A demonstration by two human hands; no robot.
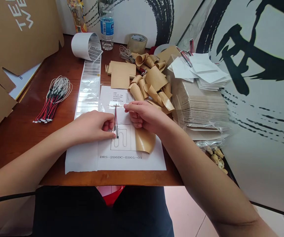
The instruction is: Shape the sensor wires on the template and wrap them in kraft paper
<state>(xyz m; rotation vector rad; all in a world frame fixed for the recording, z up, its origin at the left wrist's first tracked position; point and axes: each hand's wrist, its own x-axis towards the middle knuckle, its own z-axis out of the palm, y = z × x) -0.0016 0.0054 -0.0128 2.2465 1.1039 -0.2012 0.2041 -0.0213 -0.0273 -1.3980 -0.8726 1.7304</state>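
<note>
My left hand (91, 126) rests on a printed white sheet (132, 161), its thumb and fingertips closing around the lower part of a red and black wire pair (116, 120). The wire ends at a thin serpentine element (119, 140) on the sheet, under clear film. My right hand (142, 116) hovers just right of the wire, with curled fingers over the sheet's upper middle. A curled tan backing paper (144, 140) lies beneath that hand. Whether my right hand pinches the film or paper is hidden.
On the wooden table (25, 148) lie a strip of clear film (89, 92) from a roll (85, 46), a wire bundle (54, 98), curled tan papers (151, 79), a stacked tan sheet pile (198, 105), white papers (206, 70), tape (137, 43), and a water bottle (106, 24). A cardboard box (13, 42) stands left.
</note>
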